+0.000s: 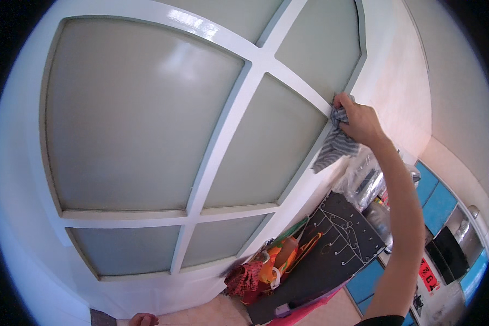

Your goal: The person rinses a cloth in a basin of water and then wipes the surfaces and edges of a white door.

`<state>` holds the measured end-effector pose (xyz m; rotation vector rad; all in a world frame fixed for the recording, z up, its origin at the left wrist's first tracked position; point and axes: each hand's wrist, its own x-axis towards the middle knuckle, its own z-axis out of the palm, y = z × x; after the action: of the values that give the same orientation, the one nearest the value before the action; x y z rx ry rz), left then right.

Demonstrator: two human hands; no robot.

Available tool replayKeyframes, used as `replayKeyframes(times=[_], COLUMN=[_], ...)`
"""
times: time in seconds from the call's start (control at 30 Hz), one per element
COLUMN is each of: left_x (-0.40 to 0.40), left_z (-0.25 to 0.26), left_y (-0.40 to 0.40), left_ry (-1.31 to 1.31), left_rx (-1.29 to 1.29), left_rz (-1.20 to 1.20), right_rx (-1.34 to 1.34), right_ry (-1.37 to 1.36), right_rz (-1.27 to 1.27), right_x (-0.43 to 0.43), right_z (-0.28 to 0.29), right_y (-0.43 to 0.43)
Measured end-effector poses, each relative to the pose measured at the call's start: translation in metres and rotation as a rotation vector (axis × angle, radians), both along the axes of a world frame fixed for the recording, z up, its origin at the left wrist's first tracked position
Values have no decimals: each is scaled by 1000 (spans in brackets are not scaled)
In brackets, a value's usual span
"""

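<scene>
My right hand [360, 122] is closed around a grey striped cloth [336, 142], and the cloth touches the right edge of a white door frame [258, 61] with frosted glass panes [142, 118]. The lower part of the cloth hangs loose below my fingers. Only the fingers of my left hand [144, 319] show at the bottom edge, below the door; whether they hold anything is not visible.
To the lower right stands a dark panel [309, 265] with white metal hooks [344, 236], hung with bags and a red patterned cloth [243, 279]. Behind it are clear plastic bags [362, 175], blue cabinets [440, 208] and a range hood [448, 254]. Tiled floor [212, 311] lies below.
</scene>
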<state>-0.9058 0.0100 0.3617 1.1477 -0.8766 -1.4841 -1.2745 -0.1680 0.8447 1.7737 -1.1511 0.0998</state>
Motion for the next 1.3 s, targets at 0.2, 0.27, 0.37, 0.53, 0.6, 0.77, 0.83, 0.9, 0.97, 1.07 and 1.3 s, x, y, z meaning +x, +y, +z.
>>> replayKeyframes(times=[0.2, 0.27, 0.37, 0.53, 0.6, 0.77, 0.83, 0.9, 0.97, 1.07, 1.3], left_x=[28, 30, 34, 26, 19, 19, 23, 21, 16, 18, 13], left_z=[-25, -25, -22, -14, -10, 5, 5, 10, 17, 7, -10], left_y=[27, 35, 43, 37, 30, 28, 28, 30, 33, 40, 48], left_ry=[0, -14, -40, -49, -31, -35, -101, -129, -117, -65, -21], left_rx=[32, 55, 49, 20, 3, -9, -31, 31, 167, 156, 198], left_rz=[83, 93, 111, 73, 29, -6, 4, 30, 91, 94, 85], right_rx=[-24, -239, -413, -686, -704, -583, -541, -483, -389, -203, -231], right_ry=[283, 136, 98, -205, -331, -635, -783, -930, -996, -906, -954], right_rz=[-104, -234, -262, 282, 422, 481, 447, 404, 366, 347, 482], right_x=[-9, -21, -27, 11, 21, 41, 39, 35, 32, 20, 63], right_z=[21, 40, 68, 27, -6, -109, -152, -185, -213, -254, -309], right_y=[8, 18, 27, 40, 43, 49, 41, 30, 21, 4, -1])
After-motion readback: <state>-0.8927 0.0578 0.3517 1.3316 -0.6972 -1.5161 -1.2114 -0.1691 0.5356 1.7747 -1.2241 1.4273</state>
